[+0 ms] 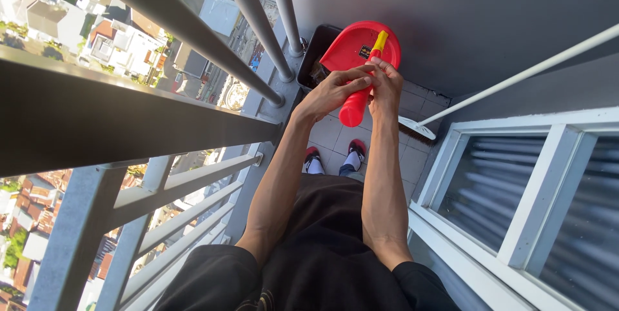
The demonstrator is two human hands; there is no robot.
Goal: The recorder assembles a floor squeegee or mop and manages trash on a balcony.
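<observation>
Red plastic fills the middle of the head view: a dustpan (pixel 358 45) with a red handle (pixel 354 108) and a yellow piece (pixel 380 41) where the handle meets the pan. The pan is held up in front of the person, above the tiled floor (pixel 412 156), its scoop tipped toward the grey wall (pixel 451 14).

Both hands meet on the handle. The left hand (pixel 335 90) wraps it from the railing side, fingers curled across the front. The right hand (pixel 387 85) closes on it from the other side, fingertips up near the yellow piece. The two hands touch each other.

Behind the pan a dark bin (pixel 316 50) stands in the corner by the railing (pixel 258 27). A white pole (pixel 516 79) slants down from the right to a flat head resting on the floor by the window frame (pixel 548 175). Below the hands, two feet in red-and-black sandals (pixel 356 150) and white socks stand on the tiles. Rooftops (pixel 116 47) lie far below beyond the railing.
</observation>
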